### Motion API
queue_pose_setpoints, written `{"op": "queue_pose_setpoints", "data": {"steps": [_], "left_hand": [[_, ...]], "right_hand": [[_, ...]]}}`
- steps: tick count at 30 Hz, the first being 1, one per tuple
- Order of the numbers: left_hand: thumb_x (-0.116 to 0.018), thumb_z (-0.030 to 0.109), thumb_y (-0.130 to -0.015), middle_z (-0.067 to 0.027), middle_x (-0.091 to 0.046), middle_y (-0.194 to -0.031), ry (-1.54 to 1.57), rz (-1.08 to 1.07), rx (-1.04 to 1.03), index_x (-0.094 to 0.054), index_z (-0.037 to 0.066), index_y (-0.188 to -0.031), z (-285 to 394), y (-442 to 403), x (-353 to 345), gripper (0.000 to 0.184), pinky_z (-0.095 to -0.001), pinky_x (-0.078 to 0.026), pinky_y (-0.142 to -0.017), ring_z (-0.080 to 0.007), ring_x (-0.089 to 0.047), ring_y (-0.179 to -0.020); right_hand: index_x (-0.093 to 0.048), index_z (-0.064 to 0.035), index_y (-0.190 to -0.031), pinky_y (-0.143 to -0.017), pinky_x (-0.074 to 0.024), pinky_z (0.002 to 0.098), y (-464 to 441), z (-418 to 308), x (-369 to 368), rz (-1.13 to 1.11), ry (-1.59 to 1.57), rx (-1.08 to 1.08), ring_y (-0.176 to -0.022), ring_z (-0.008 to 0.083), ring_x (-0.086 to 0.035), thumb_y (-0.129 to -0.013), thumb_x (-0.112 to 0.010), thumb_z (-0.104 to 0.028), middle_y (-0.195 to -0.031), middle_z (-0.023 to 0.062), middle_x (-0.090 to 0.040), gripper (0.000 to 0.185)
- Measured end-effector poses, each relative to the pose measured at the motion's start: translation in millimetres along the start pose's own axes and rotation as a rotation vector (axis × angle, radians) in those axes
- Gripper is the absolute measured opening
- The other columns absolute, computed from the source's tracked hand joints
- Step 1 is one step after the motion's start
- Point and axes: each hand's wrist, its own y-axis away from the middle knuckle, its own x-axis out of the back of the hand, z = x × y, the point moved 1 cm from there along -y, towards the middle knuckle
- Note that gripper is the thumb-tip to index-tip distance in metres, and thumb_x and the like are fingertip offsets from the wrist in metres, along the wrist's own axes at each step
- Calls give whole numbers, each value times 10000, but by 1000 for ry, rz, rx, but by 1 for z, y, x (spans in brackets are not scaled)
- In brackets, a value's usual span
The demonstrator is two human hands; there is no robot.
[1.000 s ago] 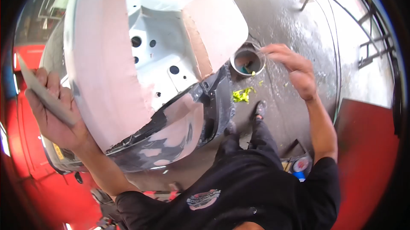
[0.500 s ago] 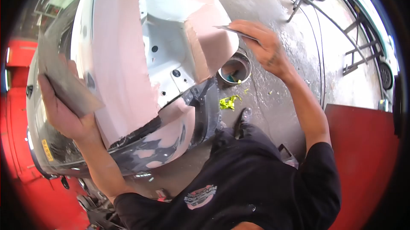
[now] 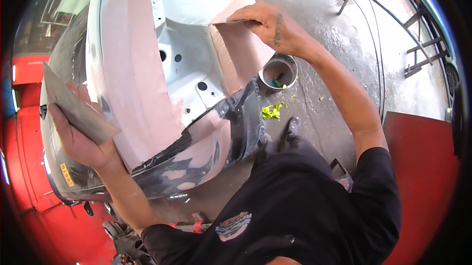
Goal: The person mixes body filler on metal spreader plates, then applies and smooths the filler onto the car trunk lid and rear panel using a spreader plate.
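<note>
My left hand (image 3: 81, 139) grips a flat grey filler board (image 3: 81, 107), thumb on its face, held tilted beside the car's rear. My right hand (image 3: 270, 26) is closed on a thin filler spreader (image 3: 242, 21), mostly hidden under the fingers. The spreader is at the upper edge of the pink-filled corner panel (image 3: 246, 51), by the tail-light recess; whether it presses on the surface I cannot tell. Pink filler also covers a wide strip of the trunk lid (image 3: 135, 63). Bare pale metal with round holes (image 3: 189, 58) lies between the two filled areas.
Below the corner, a round bucket (image 3: 278, 72) stands on the wet floor, with crumpled yellow-green scraps (image 3: 274, 111) near it. The patchy dark bumper (image 3: 196, 159) juts out before my body. A red panel (image 3: 418, 171) and a metal stand (image 3: 418, 44) are at right.
My right hand has moved left and up with the spreader, from beyond the corner panel's outer edge to its upper edge. My left hand keeps holding the board. The view has shifted slightly.
</note>
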Motion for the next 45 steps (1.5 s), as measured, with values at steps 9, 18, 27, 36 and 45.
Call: {"op": "queue_pose_setpoints", "data": {"steps": [9,18,27,36,45], "left_hand": [[-447,271,-1115,-124,-497,-1164,-37,-61,-11,-463,-70,-1286,0,-1,1,382,-286,-464,-658,-170,-486,-890],[-484,308,-1097,-154,-496,-1200,-78,-180,-14,-429,-64,-1372,3,-9,16,466,-262,-505,-638,-167,-503,-939],[-490,293,-1097,-131,-488,-1173,-48,-220,-6,-433,-72,-1330,3,-10,15,437,-265,-474,-639,-155,-484,-913],[-506,212,-1091,-102,-463,-1127,31,-190,1,-414,-74,-1344,1,-8,4,393,-271,-418,-653,-156,-428,-877],[-519,258,-1082,-239,-535,-1441,9,149,53,-434,-59,-1468,-7,-6,7,506,-341,-529,-962,-295,-567,-1270]], "right_hand": [[-717,-38,-1160,-996,-504,402,32,-6,-4,-14,-11,29,-1132,324,-631,-832,-605,38,-1180,96,-729,355],[-733,-53,-1151,-1014,-472,430,61,-24,-5,2,51,103,-1136,322,-630,-781,-555,68,-1191,92,-728,428],[-726,-84,-1159,-1013,-438,423,90,-40,-4,-31,89,124,-1150,279,-615,-764,-565,92,-1207,38,-713,462],[-719,-44,-1122,-1004,-456,447,106,-58,6,-125,113,167,-1147,317,-608,-643,-550,93,-1212,60,-712,526],[-722,6,-1200,-936,-527,356,98,-97,37,40,-239,4,-1117,274,-664,-754,-534,150,-1207,156,-724,505]]}}
